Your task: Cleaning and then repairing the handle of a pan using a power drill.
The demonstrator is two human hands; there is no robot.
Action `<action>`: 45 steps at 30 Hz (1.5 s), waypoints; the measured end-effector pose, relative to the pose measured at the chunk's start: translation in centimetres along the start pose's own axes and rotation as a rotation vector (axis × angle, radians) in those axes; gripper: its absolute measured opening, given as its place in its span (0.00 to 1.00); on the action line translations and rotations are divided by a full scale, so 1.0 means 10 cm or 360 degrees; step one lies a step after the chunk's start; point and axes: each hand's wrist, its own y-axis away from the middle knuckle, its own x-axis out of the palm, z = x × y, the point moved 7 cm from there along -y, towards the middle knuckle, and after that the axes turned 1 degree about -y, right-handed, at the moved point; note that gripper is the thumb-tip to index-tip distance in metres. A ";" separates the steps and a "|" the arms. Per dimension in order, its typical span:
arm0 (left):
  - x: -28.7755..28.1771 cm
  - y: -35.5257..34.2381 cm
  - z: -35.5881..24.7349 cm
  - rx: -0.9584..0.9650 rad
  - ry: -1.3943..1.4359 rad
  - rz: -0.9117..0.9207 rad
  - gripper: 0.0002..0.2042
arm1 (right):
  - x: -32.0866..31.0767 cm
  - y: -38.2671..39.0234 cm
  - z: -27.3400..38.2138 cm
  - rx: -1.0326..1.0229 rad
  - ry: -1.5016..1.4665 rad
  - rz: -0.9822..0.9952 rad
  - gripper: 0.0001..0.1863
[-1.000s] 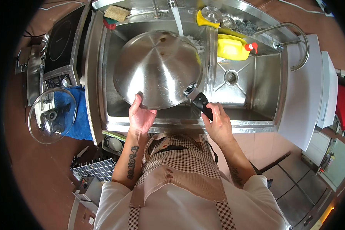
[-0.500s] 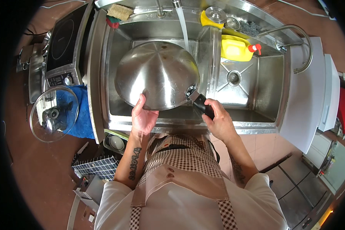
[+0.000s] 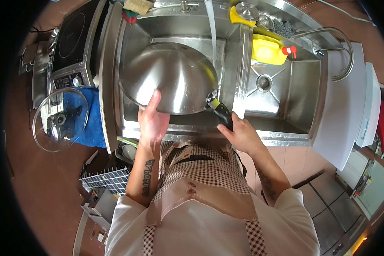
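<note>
A large steel wok (image 3: pixel 168 74) is held tilted over the left sink basin (image 3: pixel 145 27), its domed outer surface toward me. My left hand (image 3: pixel 152 119) grips the near-left rim, thumb on the outside. My right hand (image 3: pixel 239 132) is closed round the black handle (image 3: pixel 223 116) at the lower right. A stream of water (image 3: pixel 211 25) falls behind the wok; where it lands is partly hidden.
A yellow jug (image 3: pixel 266 49) stands above the right basin (image 3: pixel 303 94), near a curved tap (image 3: pixel 347 51). Sponges (image 3: pixel 136 6) sit on the back ledge. At left are an induction cooker (image 3: pixel 70 36), blue cloth (image 3: pixel 89 132) and glass lid (image 3: pixel 51 143).
The wok has shifted left relative to the sink and tilted, showing more of its rounded side. Both hands have moved with it, still gripping rim and handle.
</note>
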 end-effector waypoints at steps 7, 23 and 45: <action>-0.03 0.02 -0.20 0.0146 -0.0156 -0.0128 0.21 | 0.10 -0.04 0.09 0.0059 -0.0042 0.0062 0.43; 0.08 0.21 -0.24 0.0165 -0.0078 -0.0005 0.22 | -0.08 -0.03 0.17 -0.0156 0.0045 -0.0216 0.37; -0.17 0.28 -0.12 0.0139 -0.0140 -0.0045 0.26 | -0.06 0.05 0.12 -0.0242 0.0170 -0.0333 0.36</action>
